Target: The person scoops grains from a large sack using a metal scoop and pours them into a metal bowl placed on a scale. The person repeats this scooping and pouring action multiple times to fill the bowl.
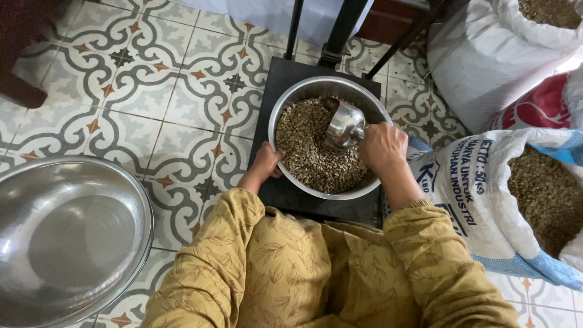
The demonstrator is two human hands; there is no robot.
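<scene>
Nearest the camera, mustard-yellow sleeves (243,255) printed with leaves ran forward from the person's lap. Off to the left on the patterned tile floor (152,91) lay a large empty steel basin (67,237). The left hand (266,163) gripped the near rim of a round metal bowl (285,115), fingers curled over its edge. The right hand (381,147) was closed around the handle of a shiny metal scoop (345,126), whose mouth dipped into the pale greenish-brown beans (310,155) filling the bowl. The bowl sat on a dark square platform (273,85) with black uprights rising behind it. Just right of the right forearm stood an open white-and-blue woven sack (467,194) holding the same kind of beans. Farther back to the right stood another open white sack (480,67) of beans, with a red bag (537,106) between the two.
</scene>
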